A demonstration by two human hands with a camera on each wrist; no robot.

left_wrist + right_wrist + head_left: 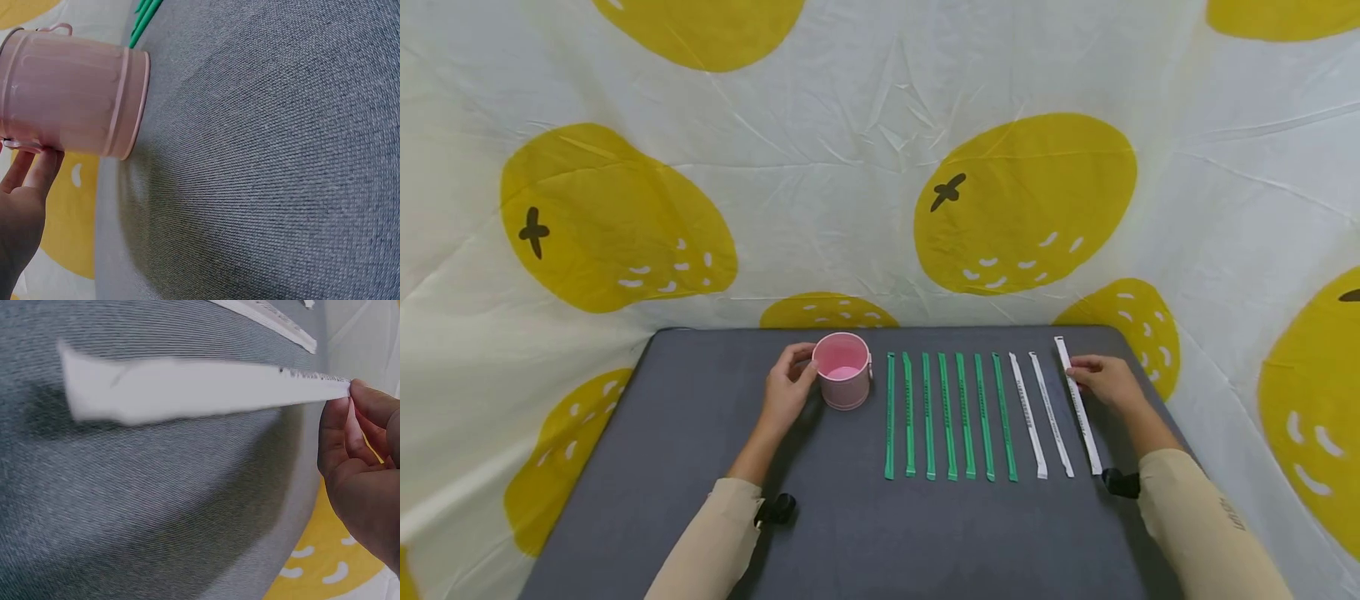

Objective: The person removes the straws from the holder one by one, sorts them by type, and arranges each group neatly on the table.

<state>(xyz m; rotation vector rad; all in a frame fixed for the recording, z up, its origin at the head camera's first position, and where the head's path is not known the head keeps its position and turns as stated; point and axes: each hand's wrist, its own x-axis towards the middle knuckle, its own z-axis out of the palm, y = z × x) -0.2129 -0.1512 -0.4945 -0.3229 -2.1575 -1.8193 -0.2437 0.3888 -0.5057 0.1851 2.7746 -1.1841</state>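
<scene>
My left hand (784, 390) grips the side of a small pink bucket (844, 392), at its small side handle, as the left wrist view shows. The bucket stands upright, its mouth facing up and pink inside. On the far right, my right hand (1111, 383) pinches a long white paper-wrapped straw (200, 390) between thumb and fingers. That straw is lifted at an angle, with its shadow on the cloth below. Two more white wrapped straws, one nearer (1051, 414) and one beside it (1028, 415), lie to its left.
Several green wrapped straws (946, 417) lie side by side in a row between the bucket and the white straws. A dark grey cloth covers the table (880, 533). Behind it hangs a white curtain (820, 208) with yellow fruit prints.
</scene>
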